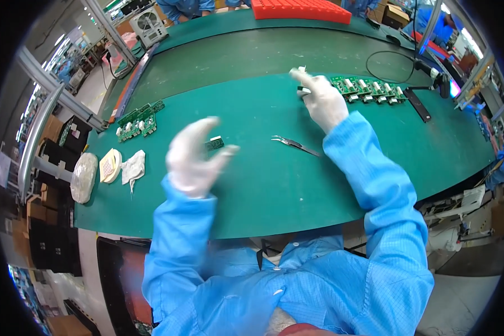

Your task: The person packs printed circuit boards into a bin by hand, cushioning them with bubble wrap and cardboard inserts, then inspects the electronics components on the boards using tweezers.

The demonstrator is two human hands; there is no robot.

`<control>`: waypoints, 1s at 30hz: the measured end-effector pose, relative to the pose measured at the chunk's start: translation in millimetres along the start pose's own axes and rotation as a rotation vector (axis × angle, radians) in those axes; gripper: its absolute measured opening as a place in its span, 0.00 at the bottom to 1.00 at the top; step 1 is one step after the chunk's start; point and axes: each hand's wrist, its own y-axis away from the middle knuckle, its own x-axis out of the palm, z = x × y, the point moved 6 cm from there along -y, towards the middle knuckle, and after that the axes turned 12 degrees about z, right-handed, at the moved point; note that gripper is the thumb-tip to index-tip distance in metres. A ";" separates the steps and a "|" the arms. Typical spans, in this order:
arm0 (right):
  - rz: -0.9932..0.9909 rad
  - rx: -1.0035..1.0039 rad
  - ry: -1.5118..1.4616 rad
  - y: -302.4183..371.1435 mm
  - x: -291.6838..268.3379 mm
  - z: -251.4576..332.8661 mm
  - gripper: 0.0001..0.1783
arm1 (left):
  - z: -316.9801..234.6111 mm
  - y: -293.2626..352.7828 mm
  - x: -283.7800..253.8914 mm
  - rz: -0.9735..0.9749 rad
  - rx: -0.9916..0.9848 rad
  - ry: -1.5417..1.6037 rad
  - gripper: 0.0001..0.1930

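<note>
My left hand (193, 159), white-gloved and blurred, is open above the table's middle left, thumb and fingers apart. A small green circuit board (214, 143) with a white strip shows between its thumb and fingers; it looks apart from them. My right hand (323, 102), also white-gloved, is farther out to the right, with a finger stretched forward. At its fingers is a small dark-and-white piece (303, 90), partly hidden, whose kind I cannot make out. Metal tweezers (295, 144) lie between my hands. Just right of my right hand lies a row of green circuit boards (369, 89) with white parts.
More circuit boards (137, 123) lie at the left. Near them are a cream dish (110, 166), a crumpled white cloth (133, 168) and a clear plastic bundle (84, 178). A black bar (418, 105) and an electric screwdriver (431, 71) are at the right; a red tray (301, 10) stands at the back.
</note>
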 end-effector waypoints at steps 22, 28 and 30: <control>0.369 0.522 -1.232 81.2 6.6 85.2 0.40 | 15.1 30.3 64.8 0.470 -0.561 0.939 0.26; 0.331 0.511 -1.243 82.2 4.9 85.0 0.36 | 8.9 30.0 63.0 0.438 -0.506 1.012 0.27; 0.239 0.416 -1.215 83.2 3.9 81.0 0.35 | 0.7 26.3 59.2 0.517 -0.476 0.956 0.28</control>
